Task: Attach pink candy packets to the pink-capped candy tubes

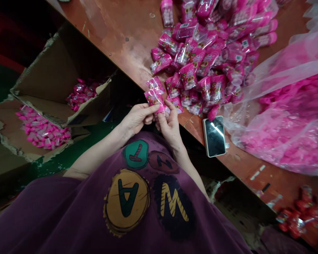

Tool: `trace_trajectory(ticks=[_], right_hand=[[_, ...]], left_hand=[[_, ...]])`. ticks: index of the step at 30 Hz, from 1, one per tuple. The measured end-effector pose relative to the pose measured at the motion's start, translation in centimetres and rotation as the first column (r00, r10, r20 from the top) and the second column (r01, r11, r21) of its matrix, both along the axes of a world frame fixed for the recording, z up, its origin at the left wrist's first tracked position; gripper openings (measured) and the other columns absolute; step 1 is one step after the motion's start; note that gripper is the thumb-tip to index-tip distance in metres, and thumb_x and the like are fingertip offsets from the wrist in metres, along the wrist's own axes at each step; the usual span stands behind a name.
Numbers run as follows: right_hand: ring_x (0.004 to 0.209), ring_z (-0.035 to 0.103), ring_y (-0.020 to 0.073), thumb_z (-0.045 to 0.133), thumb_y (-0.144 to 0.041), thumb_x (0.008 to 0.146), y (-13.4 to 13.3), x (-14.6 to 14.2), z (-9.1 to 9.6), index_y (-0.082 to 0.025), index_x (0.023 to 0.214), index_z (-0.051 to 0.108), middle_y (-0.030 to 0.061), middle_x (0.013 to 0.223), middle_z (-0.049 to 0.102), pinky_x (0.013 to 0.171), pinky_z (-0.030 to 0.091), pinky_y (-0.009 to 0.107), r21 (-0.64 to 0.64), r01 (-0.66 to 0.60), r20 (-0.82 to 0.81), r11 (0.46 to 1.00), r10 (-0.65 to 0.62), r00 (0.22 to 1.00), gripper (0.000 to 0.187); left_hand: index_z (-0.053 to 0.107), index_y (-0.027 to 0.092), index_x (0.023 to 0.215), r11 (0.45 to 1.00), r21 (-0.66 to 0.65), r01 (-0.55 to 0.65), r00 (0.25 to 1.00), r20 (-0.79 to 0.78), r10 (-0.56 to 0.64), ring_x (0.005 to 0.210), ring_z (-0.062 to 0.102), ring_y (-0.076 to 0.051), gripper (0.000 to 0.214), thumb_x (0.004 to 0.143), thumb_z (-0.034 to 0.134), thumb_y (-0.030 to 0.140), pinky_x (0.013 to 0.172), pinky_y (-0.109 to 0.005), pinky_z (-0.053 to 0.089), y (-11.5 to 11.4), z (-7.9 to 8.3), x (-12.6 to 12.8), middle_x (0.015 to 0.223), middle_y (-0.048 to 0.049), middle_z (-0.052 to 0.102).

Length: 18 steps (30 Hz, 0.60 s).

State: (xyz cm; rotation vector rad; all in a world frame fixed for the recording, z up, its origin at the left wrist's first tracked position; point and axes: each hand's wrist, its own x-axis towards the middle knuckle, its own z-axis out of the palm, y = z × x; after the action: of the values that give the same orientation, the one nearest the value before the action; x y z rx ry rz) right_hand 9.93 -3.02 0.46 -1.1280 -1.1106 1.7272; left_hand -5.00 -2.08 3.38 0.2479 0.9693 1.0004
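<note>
Just off the table's near edge, my left hand [140, 116] and my right hand [170, 121] come together on a small pink printed packet [154, 97]. The left thumb and fingers pinch its lower left side. From the other side, my right thumb and fingers hold the lower right part. Fingers cover the packet's bottom end, so what lies beneath them is hidden. Another pink packet [155, 83] shows right behind it at the table edge. A large heap of pink wrapped packets [198, 60] with clear bottles lies beyond my hands.
A phone [214, 137] lies on the reddish table [116, 31] to my right. Behind it sits a clear bag of pink pieces [288, 120]. Red packets [302, 215] lie at lower right. Torn cardboard boxes [53, 67] holding pink pieces stand at left, below table height.
</note>
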Motion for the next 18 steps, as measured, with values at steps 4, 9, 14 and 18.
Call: trace_trajectory(ticks=[4, 9, 14, 18], right_hand=[[0.053, 0.04, 0.0095, 0.069, -0.059, 0.099, 0.09, 0.62, -0.14, -0.037, 0.144, 0.045, -0.0047, 0.082, 0.054, 0.046, 0.035, 0.025, 0.045, -0.035, 0.049, 0.998, 0.032, 0.998, 0.056], [0.054, 0.051, 0.0089, 0.069, -0.06, 0.098, -0.51, 0.84, -0.39, -0.036, 0.14, 0.044, -0.0042, 0.087, 0.06, 0.047, 0.042, 0.025, 0.0, -0.013, -0.031, 1.0, 0.013, 0.999, 0.054], [0.055, 0.057, 0.0087, 0.069, -0.057, 0.1, -0.84, 1.17, -0.76, -0.031, 0.134, 0.042, -0.0055, 0.083, 0.066, 0.051, 0.048, 0.025, -0.034, -0.051, -0.122, 0.998, 0.047, 0.991, 0.051], [0.051, 0.05, 0.0086, 0.072, -0.06, 0.096, -0.81, 0.82, -0.91, -0.033, 0.134, 0.04, -0.0075, 0.078, 0.061, 0.047, 0.042, 0.025, -0.023, 0.005, -0.06, 1.0, -0.006, 0.998, 0.056]], left_hand=[[0.07, 0.009, 0.076, 0.998, -0.021, 0.056, 0.998, 0.017, -0.056, 0.047, 0.038, -0.001, 0.025, 0.086, 0.088, 0.023, 0.046, -0.018, 0.025, 0.09, 0.17, 0.09, 0.064, 0.0007, 0.059], [0.069, 0.01, 0.078, 0.999, -0.012, -0.038, 0.999, -0.006, 0.038, 0.046, 0.039, -0.001, 0.024, 0.085, 0.089, 0.021, 0.046, -0.018, 0.027, 0.16, 0.19, 0.22, 0.062, 0.0036, 0.056], [0.067, 0.011, 0.077, 0.998, -0.039, -0.049, 0.999, -0.008, 0.049, 0.045, 0.041, -0.002, 0.026, 0.087, 0.087, 0.022, 0.046, -0.019, 0.031, 0.26, 0.1, 0.03, 0.06, 0.005, 0.053], [0.067, 0.01, 0.079, 0.996, -0.08, -0.026, 0.998, 0.058, 0.03, 0.043, 0.04, -0.003, 0.024, 0.095, 0.079, 0.022, 0.045, -0.019, 0.031, 0.03, -0.45, 0.38, 0.058, 0.0044, 0.052]])
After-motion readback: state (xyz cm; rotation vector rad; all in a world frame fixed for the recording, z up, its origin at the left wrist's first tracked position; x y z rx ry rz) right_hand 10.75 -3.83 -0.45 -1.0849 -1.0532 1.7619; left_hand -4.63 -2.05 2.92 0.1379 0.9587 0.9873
